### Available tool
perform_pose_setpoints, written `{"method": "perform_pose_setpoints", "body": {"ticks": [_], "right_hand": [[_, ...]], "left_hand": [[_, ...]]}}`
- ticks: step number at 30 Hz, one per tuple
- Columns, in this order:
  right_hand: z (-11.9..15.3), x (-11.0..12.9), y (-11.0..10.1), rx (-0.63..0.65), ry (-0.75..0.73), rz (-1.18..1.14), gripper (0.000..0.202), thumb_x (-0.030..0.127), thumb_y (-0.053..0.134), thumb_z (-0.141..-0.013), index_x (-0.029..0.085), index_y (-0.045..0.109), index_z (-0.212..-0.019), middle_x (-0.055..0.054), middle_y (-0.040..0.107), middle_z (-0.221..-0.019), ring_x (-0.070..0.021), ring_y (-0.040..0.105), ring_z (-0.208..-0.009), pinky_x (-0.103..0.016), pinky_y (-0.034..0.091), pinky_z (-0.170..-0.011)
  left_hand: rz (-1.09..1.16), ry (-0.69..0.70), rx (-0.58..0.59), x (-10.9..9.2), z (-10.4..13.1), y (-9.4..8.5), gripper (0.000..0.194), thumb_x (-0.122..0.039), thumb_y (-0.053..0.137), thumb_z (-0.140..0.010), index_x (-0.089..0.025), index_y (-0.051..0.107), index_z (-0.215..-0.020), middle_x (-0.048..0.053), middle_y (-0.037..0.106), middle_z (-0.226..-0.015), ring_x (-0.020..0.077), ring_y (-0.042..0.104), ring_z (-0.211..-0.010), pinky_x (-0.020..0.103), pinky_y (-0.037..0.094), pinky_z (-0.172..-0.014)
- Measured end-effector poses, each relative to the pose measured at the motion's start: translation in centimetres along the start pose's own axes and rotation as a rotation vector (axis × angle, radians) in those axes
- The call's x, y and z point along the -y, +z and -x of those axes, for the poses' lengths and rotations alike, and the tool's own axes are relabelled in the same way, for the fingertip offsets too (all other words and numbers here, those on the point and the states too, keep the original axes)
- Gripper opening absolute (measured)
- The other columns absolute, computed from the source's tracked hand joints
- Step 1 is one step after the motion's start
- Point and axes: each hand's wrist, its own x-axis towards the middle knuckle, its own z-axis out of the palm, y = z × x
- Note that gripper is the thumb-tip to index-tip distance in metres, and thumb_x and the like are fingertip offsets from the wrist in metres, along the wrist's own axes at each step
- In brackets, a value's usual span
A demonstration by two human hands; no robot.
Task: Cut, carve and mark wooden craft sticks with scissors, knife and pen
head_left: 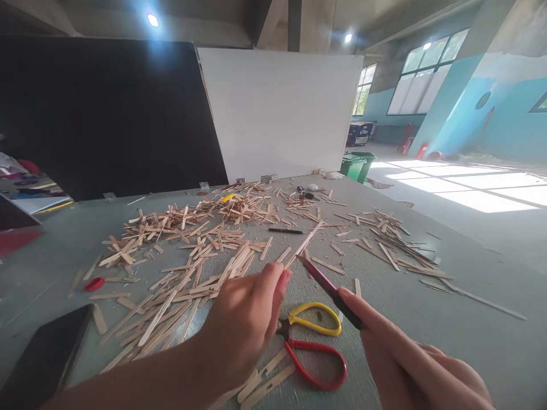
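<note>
My left hand (252, 319) pinches a thin wooden craft stick (306, 242), which points up and away from me. In my right hand (410, 353) is a dark knife with a pinkish side (325, 282), index finger laid along its back. The knife's tip lies close to the stick; whether they touch I cannot tell. Scissors (316, 364) with one yellow and one red handle lie on the table below, their blades partly hidden by my left hand. Loose craft sticks (235, 259) are heaped beyond and to the left of my left hand.
A black pen (285, 230) lies mid-table, with keys (305, 193) farther back. On the left are a red ring (93, 284) and a dark flat device (47, 353). More sticks (397, 245) lie right. Black (106, 114) and white (277, 114) panels stand behind the table.
</note>
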Motion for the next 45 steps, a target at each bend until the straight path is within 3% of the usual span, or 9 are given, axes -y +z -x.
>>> {"method": "perform_pose_setpoints", "body": {"ticks": [4,11,16,21,28,32,35,39,45], "right_hand": [[-0.8,0.0,-0.1,-0.018,0.038,0.007,0.034,0.033,0.059,-0.104,0.031,0.082,-0.129,0.007,0.044,-0.038,-0.0132,0.043,-0.027,-0.021,0.041,-0.028],[-1.0,0.2,0.1,0.085,0.211,0.002,0.044,0.045,0.047,-0.110,0.027,0.085,-0.123,0.003,0.049,-0.043,-0.0153,0.048,-0.037,-0.022,0.032,-0.029],[-0.7,0.5,0.8,0.042,0.251,-0.046,0.037,0.039,0.053,-0.107,0.027,0.085,-0.122,0.005,0.043,-0.045,-0.0129,0.040,-0.036,-0.023,0.031,-0.033],[-1.1,0.3,1.1,-0.067,0.142,-0.100,0.033,0.030,0.059,-0.102,0.037,0.083,-0.123,0.007,0.039,-0.047,-0.0119,0.034,-0.036,-0.022,0.028,-0.033],[-1.3,-0.5,0.8,-0.120,0.140,-0.085,0.028,0.032,0.059,-0.105,0.038,0.076,-0.127,0.009,0.038,-0.049,-0.0105,0.029,-0.034,-0.024,0.022,-0.034],[-1.5,-1.5,1.6,-0.059,0.172,-0.132,0.034,0.033,0.050,-0.110,0.031,0.068,-0.139,0.009,0.049,-0.052,-0.0106,0.043,-0.037,-0.020,0.035,-0.035],[-1.9,-2.1,2.2,-0.043,0.198,-0.271,0.032,0.031,0.046,-0.113,0.027,0.066,-0.137,0.005,0.070,-0.067,-0.0098,0.057,-0.044,-0.018,0.051,-0.044],[-2.1,-1.9,2.5,-0.083,0.232,-0.425,0.037,0.031,0.048,-0.113,0.032,0.061,-0.148,0.003,0.078,-0.079,-0.0076,0.061,-0.046,-0.019,0.059,-0.056],[-1.7,-0.2,1.3,-0.146,0.294,-0.248,0.023,0.041,0.056,-0.109,0.035,0.077,-0.112,0.006,0.070,-0.061,-0.0110,0.067,-0.052,-0.019,0.058,-0.056]], "left_hand": [[-0.023,0.031,-0.017,0.3,-0.3,0.3,0.027,-0.010,0.043,-0.106,-0.024,0.050,-0.084,-0.009,0.046,-0.057,0.0118,0.042,-0.044,0.028,0.035,-0.047],[-0.100,0.109,-0.057,1.0,-0.2,0.8,0.026,-0.009,0.045,-0.106,-0.022,0.053,-0.086,-0.008,0.048,-0.058,0.0125,0.045,-0.046,0.028,0.037,-0.050],[-0.081,0.076,-0.082,0.8,-0.1,1.4,0.030,-0.012,0.042,-0.109,-0.021,0.054,-0.082,-0.009,0.043,-0.056,0.0106,0.042,-0.042,0.027,0.033,-0.046],[0.042,-0.103,-0.042,0.5,-0.3,0.8,0.029,-0.016,0.043,-0.108,-0.019,0.060,-0.085,-0.011,0.039,-0.053,0.0088,0.039,-0.039,0.025,0.030,-0.043],[0.464,-0.453,0.103,0.2,-1.7,-2.6,0.034,-0.038,0.045,-0.111,-0.021,0.064,-0.088,-0.009,0.050,-0.055,0.0095,0.044,-0.045,0.022,0.039,-0.046],[0.656,-0.539,0.188,0.0,-2.1,-3.8,0.039,-0.048,0.047,-0.112,-0.023,0.060,-0.085,-0.007,0.058,-0.059,0.0098,0.050,-0.050,0.020,0.043,-0.049],[0.768,-0.592,0.223,0.0,-2.2,-4.2,0.032,-0.051,0.047,-0.112,-0.024,0.062,-0.104,-0.005,0.067,-0.067,0.0114,0.058,-0.055,0.021,0.048,-0.053],[0.818,-0.616,0.252,-0.1,-2.1,-4.4,0.030,-0.051,0.046,-0.112,-0.024,0.059,-0.118,-0.006,0.068,-0.067,0.0120,0.058,-0.055,0.023,0.047,-0.053],[0.876,-0.625,0.288,-0.3,-1.8,-4.0,0.030,-0.054,0.044,-0.113,-0.025,0.053,-0.118,-0.005,0.068,-0.070,0.0122,0.057,-0.056,0.023,0.047,-0.054]]}}
